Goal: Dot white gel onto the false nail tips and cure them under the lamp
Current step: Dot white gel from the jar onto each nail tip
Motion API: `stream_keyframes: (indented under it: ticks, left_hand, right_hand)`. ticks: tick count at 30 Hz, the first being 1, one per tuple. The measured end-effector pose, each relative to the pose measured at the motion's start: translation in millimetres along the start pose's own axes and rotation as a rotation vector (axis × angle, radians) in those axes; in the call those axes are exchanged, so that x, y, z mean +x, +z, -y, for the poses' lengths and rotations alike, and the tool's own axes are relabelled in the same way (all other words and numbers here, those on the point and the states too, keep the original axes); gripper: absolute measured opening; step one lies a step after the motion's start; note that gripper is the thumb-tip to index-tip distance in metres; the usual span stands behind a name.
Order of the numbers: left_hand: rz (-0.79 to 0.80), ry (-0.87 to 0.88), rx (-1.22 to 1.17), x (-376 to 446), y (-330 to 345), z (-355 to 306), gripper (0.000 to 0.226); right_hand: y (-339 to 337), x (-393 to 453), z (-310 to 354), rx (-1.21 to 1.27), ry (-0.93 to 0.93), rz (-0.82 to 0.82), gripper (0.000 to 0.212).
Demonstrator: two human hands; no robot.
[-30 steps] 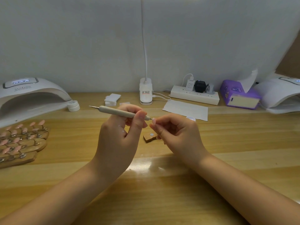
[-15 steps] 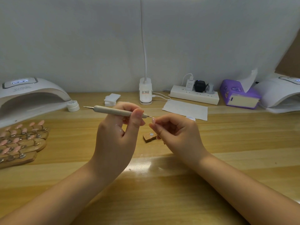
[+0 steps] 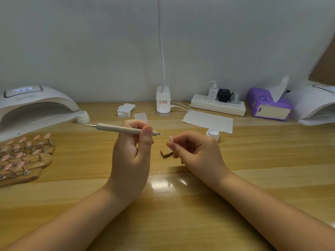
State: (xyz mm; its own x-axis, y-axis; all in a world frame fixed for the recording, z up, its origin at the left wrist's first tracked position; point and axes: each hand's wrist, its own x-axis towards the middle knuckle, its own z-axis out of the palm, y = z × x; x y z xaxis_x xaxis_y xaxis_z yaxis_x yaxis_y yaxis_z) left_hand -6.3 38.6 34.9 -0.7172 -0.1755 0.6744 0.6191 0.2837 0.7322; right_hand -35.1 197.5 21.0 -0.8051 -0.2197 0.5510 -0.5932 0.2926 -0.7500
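The left hand (image 3: pixel 130 156) grips a grey dotting pen (image 3: pixel 125 129) between thumb and fingers, the pen lying nearly level with its fine metal tip pointing right. The right hand (image 3: pixel 197 153) pinches a small pale nail tip (image 3: pixel 171 138) at its fingertips, held up facing the pen. Half a second ago the pen's tip sat right at the nail; now it has drawn back to the left and a clear gap shows between them, and the two hands stand further apart. Behind the right hand an open pot of white gel (image 3: pixel 212 133) has come into full view. A small brown wooden block (image 3: pixel 166 154) lies on the table (image 3: pixel 181 205) between the hands. At far left, wooden stands with pink nail tips (image 3: pixel 23 156) lie before the curing lamp (image 3: pixel 34 107), unchanged.
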Motion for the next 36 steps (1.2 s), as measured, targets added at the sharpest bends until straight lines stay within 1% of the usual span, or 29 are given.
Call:
stream_keyframes:
  ticks: [3, 10, 14, 23, 29, 33, 36]
  left_hand:
    - [0.026, -0.011, 0.016, -3.3, 1.3, 5.5, 0.004]
    - [0.064, 0.016, 0.027, -6.9, 1.2, 9.1, 0.011]
    - [0.086, 0.022, 0.028, -7.5, 1.3, 11.1, 0.009]
    - [0.109, 0.064, 0.065, -8.6, 2.0, 11.0, 0.008]
    - [0.115, 0.057, 0.081, -8.3, 2.0, 10.8, 0.006]
    - [0.117, 0.048, 0.082, -8.6, 1.8, 11.4, 0.014]
    - [0.117, 0.049, 0.084, -8.4, 1.9, 11.0, 0.01]
  right_hand:
    - [2.4, -0.4, -3.6, 0.013, 0.024, 0.021, 0.006]
    - [3.9, -0.3, -4.3, 0.003, 0.068, 0.042, 0.005]
    - [4.7, -0.8, -4.2, 0.017, 0.107, 0.05, 0.006]
    - [4.3, -1.1, -4.5, 0.002, 0.088, 0.036, 0.007]
    - [3.8, -1.5, -4.0, -0.015, 0.072, 0.04, 0.009]
    - [3.8, -1.2, -3.7, -0.023, 0.059, 0.039, 0.01]
    - [4.2, -1.3, -3.3, -0.018, 0.055, 0.034, 0.01]
